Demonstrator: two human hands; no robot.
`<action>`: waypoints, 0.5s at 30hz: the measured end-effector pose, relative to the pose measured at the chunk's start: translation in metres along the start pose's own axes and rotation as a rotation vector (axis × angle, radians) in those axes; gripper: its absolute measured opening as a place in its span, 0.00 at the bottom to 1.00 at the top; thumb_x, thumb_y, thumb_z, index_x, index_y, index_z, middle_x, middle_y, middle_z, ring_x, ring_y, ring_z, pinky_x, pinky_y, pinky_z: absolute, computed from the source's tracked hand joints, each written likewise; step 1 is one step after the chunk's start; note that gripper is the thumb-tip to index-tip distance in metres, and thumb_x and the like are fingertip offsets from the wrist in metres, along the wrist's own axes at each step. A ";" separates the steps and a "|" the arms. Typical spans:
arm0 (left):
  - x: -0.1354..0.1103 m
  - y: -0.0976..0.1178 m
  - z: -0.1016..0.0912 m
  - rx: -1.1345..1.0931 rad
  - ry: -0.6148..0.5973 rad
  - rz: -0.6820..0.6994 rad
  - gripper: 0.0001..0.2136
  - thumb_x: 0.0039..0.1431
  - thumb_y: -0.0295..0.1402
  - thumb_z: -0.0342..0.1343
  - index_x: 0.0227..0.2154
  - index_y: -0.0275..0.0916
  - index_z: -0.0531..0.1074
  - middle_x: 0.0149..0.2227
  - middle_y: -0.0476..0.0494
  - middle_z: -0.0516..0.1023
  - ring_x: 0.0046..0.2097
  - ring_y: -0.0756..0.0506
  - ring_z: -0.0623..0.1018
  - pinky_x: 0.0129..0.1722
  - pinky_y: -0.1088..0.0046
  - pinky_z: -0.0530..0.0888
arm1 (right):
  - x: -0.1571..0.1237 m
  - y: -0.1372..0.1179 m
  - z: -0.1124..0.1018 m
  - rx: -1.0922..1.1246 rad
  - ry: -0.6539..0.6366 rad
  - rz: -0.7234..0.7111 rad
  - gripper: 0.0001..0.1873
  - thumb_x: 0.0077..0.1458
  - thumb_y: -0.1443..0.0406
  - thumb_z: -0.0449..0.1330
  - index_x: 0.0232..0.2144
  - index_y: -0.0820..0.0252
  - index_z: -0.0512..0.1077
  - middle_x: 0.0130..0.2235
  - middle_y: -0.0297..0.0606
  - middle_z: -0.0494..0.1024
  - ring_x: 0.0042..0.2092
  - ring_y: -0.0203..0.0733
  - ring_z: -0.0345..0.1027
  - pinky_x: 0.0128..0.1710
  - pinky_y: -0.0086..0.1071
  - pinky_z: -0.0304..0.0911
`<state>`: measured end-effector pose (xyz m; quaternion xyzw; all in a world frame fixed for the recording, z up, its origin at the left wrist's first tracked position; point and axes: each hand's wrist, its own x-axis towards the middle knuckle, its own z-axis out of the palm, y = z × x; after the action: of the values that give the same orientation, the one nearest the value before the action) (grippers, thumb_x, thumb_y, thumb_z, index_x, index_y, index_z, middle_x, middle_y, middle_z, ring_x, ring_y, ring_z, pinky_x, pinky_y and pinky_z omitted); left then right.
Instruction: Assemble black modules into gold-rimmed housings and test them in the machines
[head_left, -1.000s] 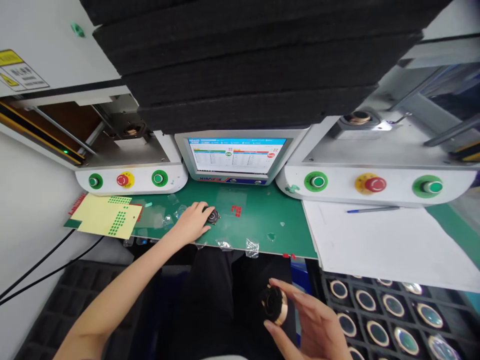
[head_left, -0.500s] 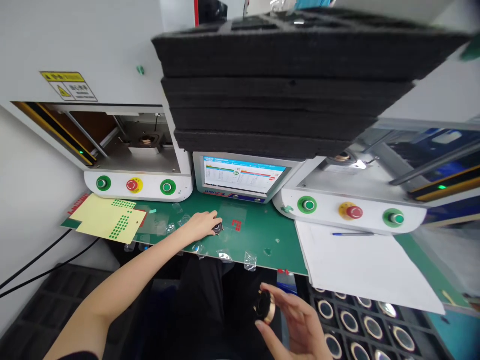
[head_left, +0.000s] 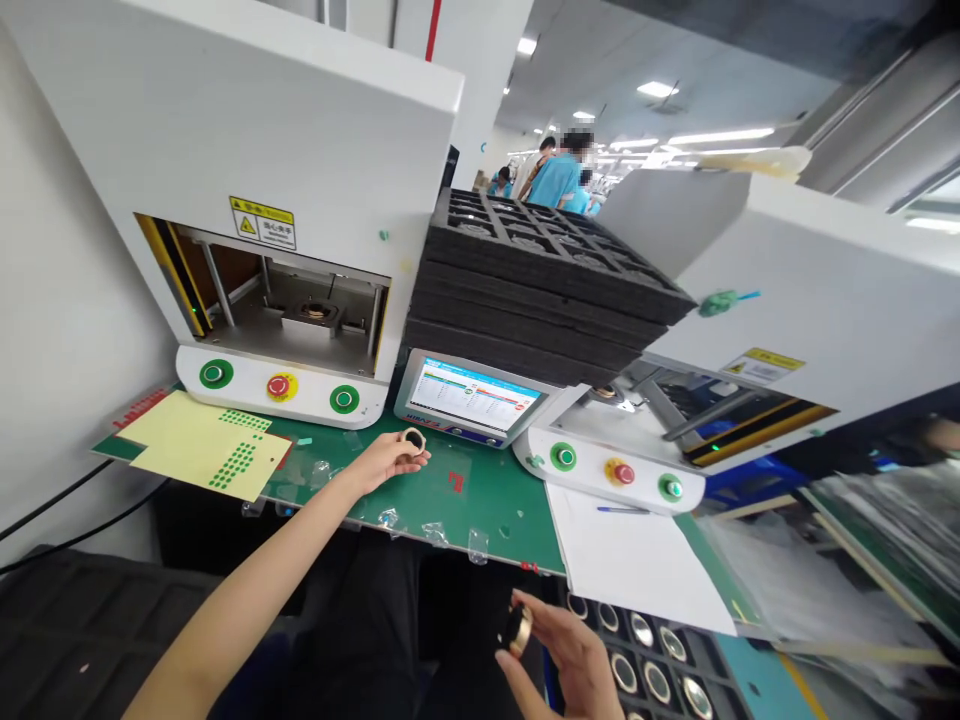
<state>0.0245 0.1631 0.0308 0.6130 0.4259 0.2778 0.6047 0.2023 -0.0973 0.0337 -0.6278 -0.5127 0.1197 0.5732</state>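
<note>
My left hand [head_left: 386, 460] is closed on the edge of a round, gold-rimmed watch case [head_left: 412, 441] with a dark centre. It holds the piece just above the green mat [head_left: 412, 498], in front of the screen. Lower down, over my lap, my right hand [head_left: 574, 655] pinches a second gold-rimmed watch case [head_left: 517, 630] between thumb and fingers, tilted on edge with its black side facing left. In the left machine, another gold ring-shaped piece [head_left: 318, 311] sits on a metal fixture [head_left: 309, 325].
Two white presses with buttons [head_left: 278, 386] flank a screen [head_left: 474, 395] and stacked black foam trays [head_left: 525, 315]. Yellow sticker sheets [head_left: 202, 450] lie left, white paper [head_left: 637, 560] with a pen right. A tray of round pieces [head_left: 637, 640] stands lower right. People [head_left: 559, 180] are behind.
My left hand has lifted its watch case off the mat and turned it up, showing the gold rim. My right hand keeps its hold. The view has tilted upward and swung.
</note>
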 end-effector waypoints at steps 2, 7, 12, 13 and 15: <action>-0.002 -0.004 -0.001 -0.078 0.031 -0.058 0.13 0.68 0.39 0.55 0.44 0.33 0.73 0.37 0.44 0.78 0.36 0.47 0.79 0.36 0.68 0.79 | 0.016 0.010 0.002 -0.248 -0.112 -0.104 0.20 0.60 0.55 0.61 0.50 0.58 0.67 0.45 0.45 0.81 0.44 0.47 0.79 0.43 0.37 0.75; -0.002 -0.008 0.020 -0.107 0.075 -0.180 0.12 0.67 0.38 0.56 0.45 0.33 0.72 0.41 0.43 0.77 0.38 0.47 0.79 0.37 0.67 0.79 | 0.088 0.046 0.025 -0.496 -0.399 -0.227 0.13 0.62 0.60 0.57 0.46 0.59 0.70 0.43 0.45 0.79 0.46 0.49 0.76 0.44 0.43 0.74; 0.018 -0.009 0.056 0.083 0.044 -0.265 0.10 0.66 0.35 0.57 0.44 0.33 0.73 0.42 0.43 0.77 0.39 0.46 0.79 0.38 0.66 0.79 | 0.154 0.076 0.058 -0.597 -0.664 -0.201 0.14 0.64 0.60 0.60 0.48 0.63 0.71 0.44 0.41 0.77 0.45 0.43 0.74 0.46 0.42 0.72; 0.023 -0.009 0.061 0.129 0.048 -0.277 0.10 0.67 0.35 0.57 0.45 0.33 0.73 0.42 0.43 0.77 0.39 0.46 0.79 0.38 0.66 0.79 | 0.163 0.080 0.063 -0.611 -0.711 -0.194 0.15 0.64 0.60 0.60 0.49 0.63 0.70 0.45 0.40 0.76 0.45 0.42 0.73 0.46 0.42 0.72; 0.032 -0.008 0.067 0.231 0.079 -0.289 0.11 0.67 0.35 0.56 0.47 0.34 0.72 0.43 0.42 0.77 0.39 0.46 0.79 0.38 0.66 0.79 | 0.177 0.089 0.069 -0.635 -0.791 -0.183 0.16 0.64 0.60 0.59 0.51 0.62 0.70 0.47 0.41 0.75 0.46 0.43 0.73 0.47 0.42 0.71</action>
<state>0.0961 0.1562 0.0097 0.5996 0.5619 0.1611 0.5466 0.2753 0.0981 0.0149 -0.6302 -0.7543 0.1355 0.1246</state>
